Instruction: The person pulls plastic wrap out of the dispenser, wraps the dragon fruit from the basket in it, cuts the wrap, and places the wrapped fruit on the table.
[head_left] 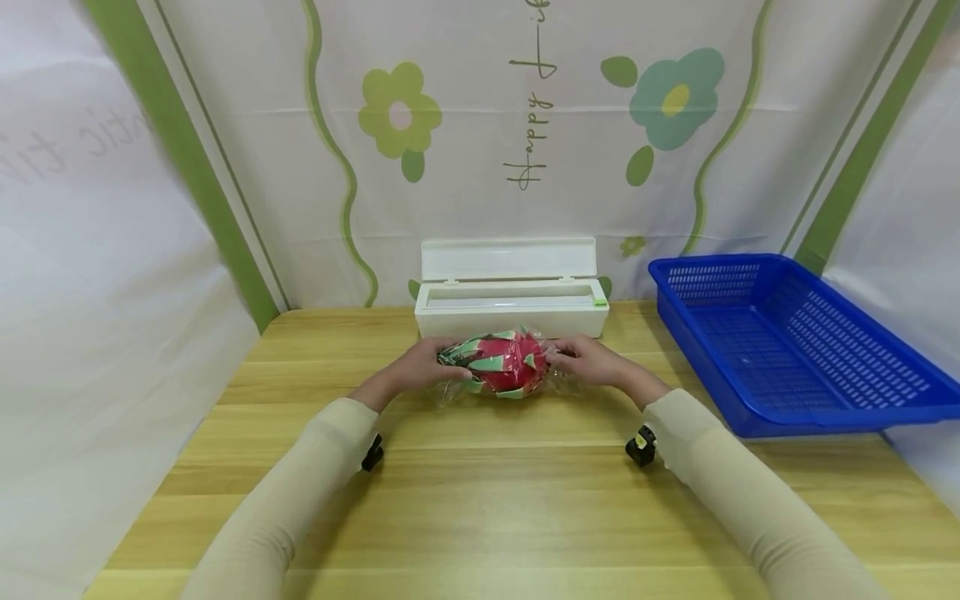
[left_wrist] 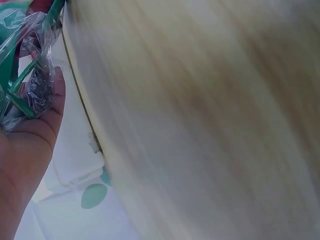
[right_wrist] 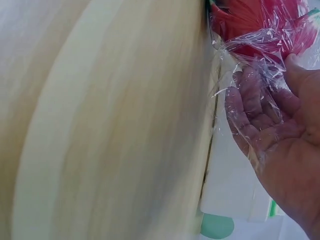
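Note:
A red dragon fruit (head_left: 502,364) with green scales lies sideways between the two hands, wrapped in clear cling film (right_wrist: 257,42). At its left, scaly end my left hand (head_left: 420,368) grips it, thumb in front and fingers behind. My right hand (head_left: 596,363) is at the opposite end, its fingers curled in the gathered film and the thumb against the fruit. In the left wrist view, crumpled film bunches around the green tips (left_wrist: 22,95) above the palm. Loose film also hangs over the right fingers (right_wrist: 250,100).
Just behind the fruit stands a white cling film dispenser (head_left: 510,323), lid raised, with a green slider (head_left: 600,302) at its right end. A blue plastic basket (head_left: 708,367) sits on the right of the wooden table (head_left: 495,500). A patterned curtain (head_left: 480,200) hangs behind.

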